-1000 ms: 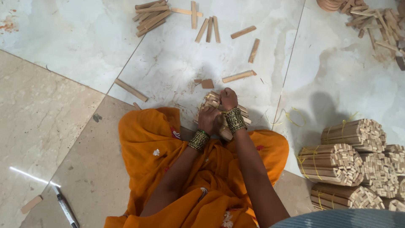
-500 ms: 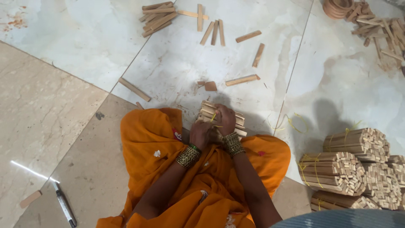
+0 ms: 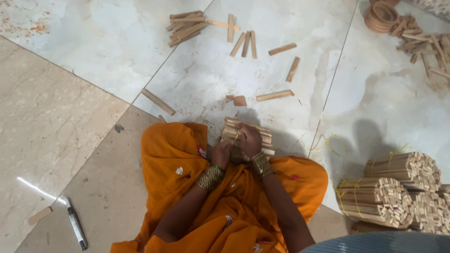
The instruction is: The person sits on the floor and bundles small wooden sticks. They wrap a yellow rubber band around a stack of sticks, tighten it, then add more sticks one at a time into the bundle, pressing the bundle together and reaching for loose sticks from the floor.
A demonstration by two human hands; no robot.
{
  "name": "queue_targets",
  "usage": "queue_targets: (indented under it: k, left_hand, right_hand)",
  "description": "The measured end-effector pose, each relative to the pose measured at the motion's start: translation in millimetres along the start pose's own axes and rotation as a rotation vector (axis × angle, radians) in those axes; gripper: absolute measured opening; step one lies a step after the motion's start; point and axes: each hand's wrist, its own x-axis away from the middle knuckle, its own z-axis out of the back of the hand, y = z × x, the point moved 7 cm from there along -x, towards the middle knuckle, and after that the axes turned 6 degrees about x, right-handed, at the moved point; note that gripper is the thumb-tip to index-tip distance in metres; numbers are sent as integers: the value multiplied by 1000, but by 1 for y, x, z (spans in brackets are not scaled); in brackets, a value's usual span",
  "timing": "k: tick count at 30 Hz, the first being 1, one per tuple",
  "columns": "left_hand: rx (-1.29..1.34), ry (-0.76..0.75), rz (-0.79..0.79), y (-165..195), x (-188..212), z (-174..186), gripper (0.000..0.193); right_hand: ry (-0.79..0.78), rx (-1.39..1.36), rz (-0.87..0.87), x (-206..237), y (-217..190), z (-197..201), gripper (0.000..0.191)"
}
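Both hands were down on the stick bundle (image 3: 251,132), which lay on the floor (image 3: 93,70) just beyond the orange-draped knees. The right hand (image 3: 248,139) lay over its top, fingers curled tight and pinching a yellow tie (image 3: 236,137). The left hand (image 3: 221,152) gripped the near-left end, fingers closed. Tied bundles (image 3: 389,187) sat stacked at the right; loose sticks (image 3: 243,44) lay scattered farther off.

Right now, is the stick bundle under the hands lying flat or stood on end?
Lying flat. The stick bundle rests lengthwise on the floor, sticks stacked horizontally; the right hand presses on top, the left hand grips its near side.
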Motion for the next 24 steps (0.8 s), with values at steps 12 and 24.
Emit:
queue_targets:
  k: [12, 24]
  left_hand:
    - [212, 189, -141, 8, 5, -6, 20]
    - [154, 88, 21, 2, 5, -21, 22]
  right_hand:
    - [-152, 261, 77, 6, -22, 23, 12]
    - [282, -596, -695, 57, 122, 95, 75]
